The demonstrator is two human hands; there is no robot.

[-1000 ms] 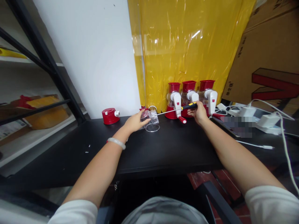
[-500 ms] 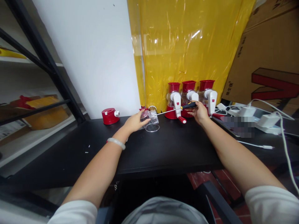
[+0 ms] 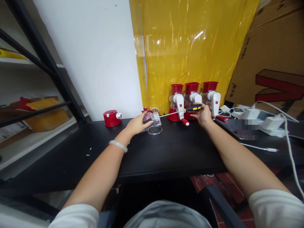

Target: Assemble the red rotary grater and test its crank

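Black table (image 3: 180, 152) is spread across the middle of the frame, backed by a white board (image 3: 90, 57) and yellow film (image 3: 190, 41). At the centre, near the back edge, a clear housing (image 3: 155, 123) is rested with its round rim toward the tabletop. Its left side is held by the left hand (image 3: 136, 124), thumb and fingers partly spread around the plastic. By the right hand (image 3: 203, 116) a screwdriver (image 3: 193, 108) is gripped near the handle's end, with the fingers curled in; its shaft is aimed left at the housing's upper right, and whether the tip is touching cannot be told.

Little room is left behind the housing before the film is met. On the right, space is bounded by three grinders (image 3: 176, 99), and the nearest crank is crossed by the shaft. Toward the front edge, lower middle, a broad stretch of black surface is shown between the forearms. Well apart on the left, a red base (image 3: 110, 119) is set near the back edge.

At the right, a tablet (image 3: 230, 127) is crowded by white adapters (image 3: 273, 123) and cables. The upper right is filled by a carton (image 3: 268, 47), the left by shelves (image 3: 23, 144).
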